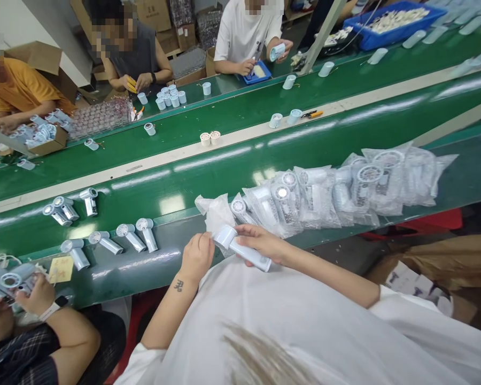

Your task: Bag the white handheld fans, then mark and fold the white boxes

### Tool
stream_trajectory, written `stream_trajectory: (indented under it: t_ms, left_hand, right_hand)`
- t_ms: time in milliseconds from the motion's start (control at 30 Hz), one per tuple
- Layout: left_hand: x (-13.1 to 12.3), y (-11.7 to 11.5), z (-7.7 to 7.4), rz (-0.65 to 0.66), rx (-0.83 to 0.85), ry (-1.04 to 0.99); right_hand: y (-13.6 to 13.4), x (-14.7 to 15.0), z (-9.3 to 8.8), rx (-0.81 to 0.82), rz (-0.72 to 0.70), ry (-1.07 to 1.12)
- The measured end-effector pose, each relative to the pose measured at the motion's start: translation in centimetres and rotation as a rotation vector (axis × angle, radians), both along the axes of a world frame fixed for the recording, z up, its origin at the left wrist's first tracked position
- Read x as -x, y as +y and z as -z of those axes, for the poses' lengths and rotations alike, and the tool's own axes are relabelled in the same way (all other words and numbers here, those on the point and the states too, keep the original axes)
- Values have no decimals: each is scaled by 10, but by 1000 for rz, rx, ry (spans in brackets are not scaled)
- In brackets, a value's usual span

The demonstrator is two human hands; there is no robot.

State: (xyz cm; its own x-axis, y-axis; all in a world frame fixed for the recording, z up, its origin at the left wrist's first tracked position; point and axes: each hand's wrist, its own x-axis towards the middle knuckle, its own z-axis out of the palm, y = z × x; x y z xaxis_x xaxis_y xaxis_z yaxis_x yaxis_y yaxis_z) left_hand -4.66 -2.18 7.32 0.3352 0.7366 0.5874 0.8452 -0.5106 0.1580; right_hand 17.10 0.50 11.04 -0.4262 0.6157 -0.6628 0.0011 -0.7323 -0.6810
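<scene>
My right hand (260, 243) is wrapped round the handle of a pale blue handheld fan (251, 255), held at a tilt just in front of my body. The fan's round head (225, 235) points left, toward my left hand (198, 258). That hand is closed, its fingertips at the edge of the head; what they pinch is hidden. Some clear film shows under the head. Right behind my hands lies a crumpled bubble bag (218, 211). To its right stretches a row of fans in bubble bags (304, 195).
Several unwrapped fans (134, 237) lie to the left along the table edge (164, 251). A co-worker's hands (38, 294) hold fans at lower left. Beyond the green conveyor (176, 184), other people handle fan parts. Cutters (315, 114) rest on the dividing rail.
</scene>
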Motion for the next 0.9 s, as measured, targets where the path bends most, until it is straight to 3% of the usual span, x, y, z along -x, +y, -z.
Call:
stream_trajectory:
  t_ms: [133,267,367,500,600,667,733,800,900]
  left_hand:
    - [-15,-3,-12,63,-100,-119]
    - [-23,-18,-8,118,-66,-91]
    - [-29,-21,-2,97,50,-148]
    - [-39,-9,-13,195,403,-344]
    - [-41,-1,-27,51,703,-597]
    - [-39,1,-34,-39,818,-664]
    - [-36,3,-40,-37,889,-644]
    - [-32,5,-50,-17,929,-650]
    - [-29,9,-73,-27,905,-706]
  right_hand:
    - [-2,2,-2,105,32,71]
    - [-1,-1,-16,103,143,141]
    - [1,2,-21,67,224,113]
    - [0,7,-8,254,270,115]
    - [0,2,4,224,164,-7]
    - [4,-8,3,44,38,-191]
    - [11,-21,-7,-167,-95,-294]
    - [19,-36,-22,-311,-209,-247]
    - [26,-56,-42,-281,-285,-50]
